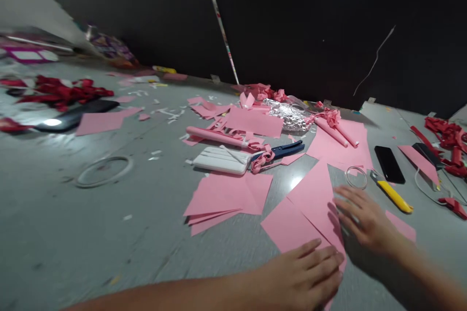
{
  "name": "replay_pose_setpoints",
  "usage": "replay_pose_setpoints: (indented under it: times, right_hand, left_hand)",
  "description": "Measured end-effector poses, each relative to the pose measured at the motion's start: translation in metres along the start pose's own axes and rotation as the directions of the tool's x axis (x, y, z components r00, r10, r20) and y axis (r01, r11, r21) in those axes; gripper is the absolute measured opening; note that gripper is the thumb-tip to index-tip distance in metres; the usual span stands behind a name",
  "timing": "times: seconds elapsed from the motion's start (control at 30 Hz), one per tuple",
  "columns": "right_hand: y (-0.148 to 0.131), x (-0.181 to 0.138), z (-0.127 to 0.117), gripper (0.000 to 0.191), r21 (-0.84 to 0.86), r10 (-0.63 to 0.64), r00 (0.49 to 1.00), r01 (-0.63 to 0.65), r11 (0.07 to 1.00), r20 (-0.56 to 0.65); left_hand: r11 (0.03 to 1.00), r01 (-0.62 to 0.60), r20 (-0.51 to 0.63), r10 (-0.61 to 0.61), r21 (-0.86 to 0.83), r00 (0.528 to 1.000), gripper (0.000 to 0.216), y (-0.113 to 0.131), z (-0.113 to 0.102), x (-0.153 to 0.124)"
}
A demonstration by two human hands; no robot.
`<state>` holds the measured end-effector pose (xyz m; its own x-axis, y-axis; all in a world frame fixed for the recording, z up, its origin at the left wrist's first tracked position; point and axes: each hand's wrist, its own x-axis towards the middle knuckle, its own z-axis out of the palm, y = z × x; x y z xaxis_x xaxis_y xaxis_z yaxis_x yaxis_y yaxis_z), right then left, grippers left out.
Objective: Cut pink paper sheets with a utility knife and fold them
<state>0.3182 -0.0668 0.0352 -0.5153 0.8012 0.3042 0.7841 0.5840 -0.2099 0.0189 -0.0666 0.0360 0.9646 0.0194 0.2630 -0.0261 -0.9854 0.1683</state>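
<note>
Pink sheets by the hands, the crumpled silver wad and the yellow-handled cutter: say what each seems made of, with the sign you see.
Pink sheets: probably thin matte paper; they lie flat with straight cut edges.
Silver wad: likely aluminium foil, shiny and crinkled into glinting facets.
Yellow-handled cutter: handle looks like smooth, slightly glossy plastic; the tip is too small to tell.

Light is moderate and falls from overhead. I note two glare patches: one on the grey surface [296,182], one on a dark glossy object [73,115] at left. The crumpled foil [290,115] glints. The black backdrop [310,19] sits unlit. My right grip [365,221] casts a soft shadow beneath itself. It and my left grip [302,277] are motion-smeared. The left edge is heavily blurred, and the frame tilts and bows.
</note>
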Motion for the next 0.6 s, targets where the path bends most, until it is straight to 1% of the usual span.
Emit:
replay_pose_setpoints:
  times: [0.07, 0.1, 0.17, 0.23, 0.3, 0.33, 0.4, 0.5, 0.57, 0.6]
  right_hand:
    - [-0.026, -0.016, 0.007, 0.041, 0.061, -0.010, 0.999, 0.008, 0.998, 0.036]
    - [-0.035, -0.021, 0.009, 0.041, 0.089, -0.028, 0.997, 0.022, 0.996, 0.066]
    - [-0.045, -0.025, 0.013, 0.037, 0.131, -0.050, 0.990, 0.033, 0.991, 0.130]
    - [-0.046, -0.026, 0.014, 0.031, 0.159, -0.045, 0.984, 0.017, 0.987, 0.174]
    - [-0.040, -0.027, 0.015, 0.029, 0.170, -0.034, 0.983, 0.003, 0.985, 0.182]
    - [-0.036, -0.028, 0.016, 0.030, 0.171, -0.032, 0.983, 0.001, 0.985, 0.178]
    - [-0.026, -0.031, 0.019, 0.034, 0.165, -0.025, 0.986, -0.003, 0.986, 0.164]
    - [-0.014, -0.037, 0.024, 0.039, 0.167, 0.004, 0.992, -0.025, 0.986, 0.126]
    - [-0.008, -0.041, 0.026, 0.042, 0.179, 0.022, 0.995, -0.040, 0.983, 0.098]
    - [-0.006, -0.043, 0.026, 0.044, 0.187, 0.023, 0.996, -0.039, 0.982, 0.087]
  left_hand:
    - [0.999, 0.029, -0.022, -0.030, -0.043, 0.999, 0.051, -0.005, -0.001, 0.000]
    - [0.995, 0.077, -0.024, -0.078, -0.059, 0.997, 0.046, -0.012, -0.001, -0.001]
    - [0.976, 0.209, -0.008, -0.210, -0.059, 0.978, 0.037, -0.033, 0.002, -0.006]
    - [0.943, 0.334, 0.015, -0.334, -0.007, 0.943, 0.037, -0.059, 0.004, -0.014]
    - [0.924, 0.382, 0.029, -0.383, 0.038, 0.923, 0.039, -0.081, 0.004, -0.023]
    - [0.918, 0.395, 0.035, -0.396, 0.045, 0.917, 0.040, -0.087, 0.003, -0.028]
    - [0.904, 0.426, 0.054, -0.427, 0.032, 0.903, 0.039, -0.087, -0.001, -0.037]
    - [0.878, 0.478, 0.133, -0.471, -0.027, 0.872, 0.038, -0.071, -0.012, -0.045]
    - [0.876, 0.479, 0.212, -0.458, -0.058, 0.863, 0.046, -0.059, -0.020, -0.048]
    - [0.881, 0.469, 0.245, -0.440, -0.069, 0.864, 0.055, -0.054, -0.023, -0.049]
